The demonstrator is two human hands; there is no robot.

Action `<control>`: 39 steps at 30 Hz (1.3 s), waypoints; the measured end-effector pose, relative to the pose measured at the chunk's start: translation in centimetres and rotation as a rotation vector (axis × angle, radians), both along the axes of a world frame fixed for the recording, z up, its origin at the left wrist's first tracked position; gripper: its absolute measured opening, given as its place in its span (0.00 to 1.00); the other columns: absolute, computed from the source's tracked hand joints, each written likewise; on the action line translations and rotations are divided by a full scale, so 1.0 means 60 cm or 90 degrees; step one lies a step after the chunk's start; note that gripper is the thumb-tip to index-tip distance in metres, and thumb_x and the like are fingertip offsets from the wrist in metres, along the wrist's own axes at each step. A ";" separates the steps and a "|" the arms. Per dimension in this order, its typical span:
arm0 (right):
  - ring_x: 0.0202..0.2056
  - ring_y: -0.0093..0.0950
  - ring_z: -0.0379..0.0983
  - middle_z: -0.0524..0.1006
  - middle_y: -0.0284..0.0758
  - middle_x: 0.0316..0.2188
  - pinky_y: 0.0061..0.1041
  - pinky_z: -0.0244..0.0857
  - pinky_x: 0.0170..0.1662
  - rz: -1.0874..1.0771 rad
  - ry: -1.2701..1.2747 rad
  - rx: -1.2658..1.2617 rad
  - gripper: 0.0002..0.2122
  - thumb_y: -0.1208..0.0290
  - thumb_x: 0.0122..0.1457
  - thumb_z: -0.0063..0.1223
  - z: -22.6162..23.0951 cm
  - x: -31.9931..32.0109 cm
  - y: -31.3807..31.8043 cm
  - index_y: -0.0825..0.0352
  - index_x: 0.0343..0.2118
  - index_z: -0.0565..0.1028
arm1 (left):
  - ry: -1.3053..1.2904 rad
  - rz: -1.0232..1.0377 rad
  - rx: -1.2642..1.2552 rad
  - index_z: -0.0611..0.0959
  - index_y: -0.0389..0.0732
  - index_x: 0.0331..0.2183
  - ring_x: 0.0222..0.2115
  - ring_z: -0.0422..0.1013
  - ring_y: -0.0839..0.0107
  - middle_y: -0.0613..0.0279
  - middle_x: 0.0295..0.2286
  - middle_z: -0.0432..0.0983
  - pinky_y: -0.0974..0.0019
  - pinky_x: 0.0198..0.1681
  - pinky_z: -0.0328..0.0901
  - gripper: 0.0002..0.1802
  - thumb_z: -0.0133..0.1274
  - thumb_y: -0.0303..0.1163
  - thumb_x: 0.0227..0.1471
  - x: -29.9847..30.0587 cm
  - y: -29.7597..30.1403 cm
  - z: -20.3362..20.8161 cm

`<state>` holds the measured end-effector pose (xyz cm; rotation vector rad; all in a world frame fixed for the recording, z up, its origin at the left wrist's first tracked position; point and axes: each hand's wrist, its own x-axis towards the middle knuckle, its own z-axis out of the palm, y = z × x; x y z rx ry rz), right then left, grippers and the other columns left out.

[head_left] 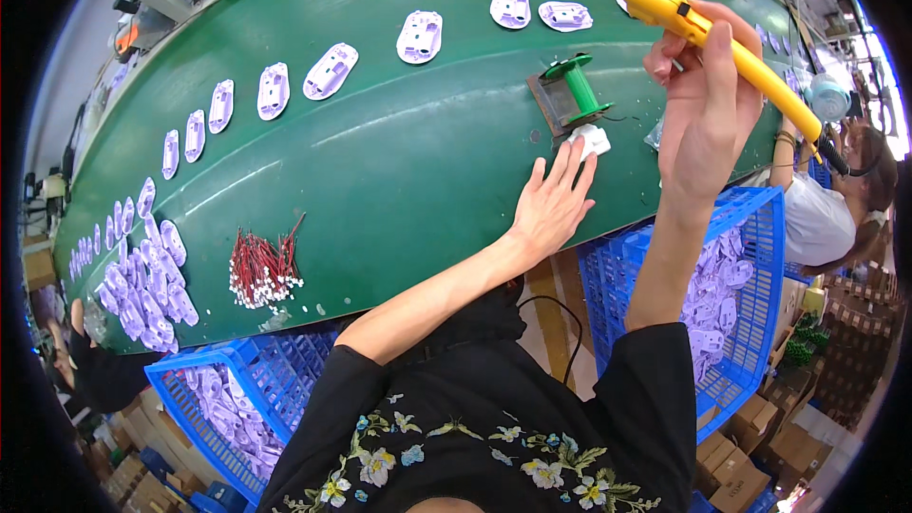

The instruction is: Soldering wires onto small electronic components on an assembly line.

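My right hand (711, 119) is raised at the right, closed around the yellow handle of a soldering iron (655, 0). The iron's thin dark tip points left over the far part of the table, and its cord trails from the handle's lower end. My left hand (551, 211) reaches across the green table (418, 199), fingers stretched out. Its fingertips touch a small white piece (593, 141), partly covered by them. Just beyond that piece, a green spool (579, 87) sits in a dark metal holder.
Pale plastic shells (420, 36) run in a curved row along the table, with a pile (147, 285) at the left. Red wires (264, 266) with white ends lie bunched nearby. Blue crates (760, 294) of shells flank me. A person in white (822, 214) sits at the right.
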<state>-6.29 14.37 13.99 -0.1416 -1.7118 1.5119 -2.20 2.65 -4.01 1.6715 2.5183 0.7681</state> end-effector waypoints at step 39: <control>0.31 0.33 0.67 0.68 0.41 0.34 0.29 0.64 0.35 -0.200 -0.533 0.371 0.29 0.71 0.39 0.72 -0.123 0.017 -0.006 0.69 0.40 0.61 | -0.056 0.127 0.026 0.67 0.33 0.54 0.58 0.54 0.61 0.51 0.55 0.59 0.55 0.55 0.52 0.34 0.52 0.43 0.51 -0.018 -0.022 -0.023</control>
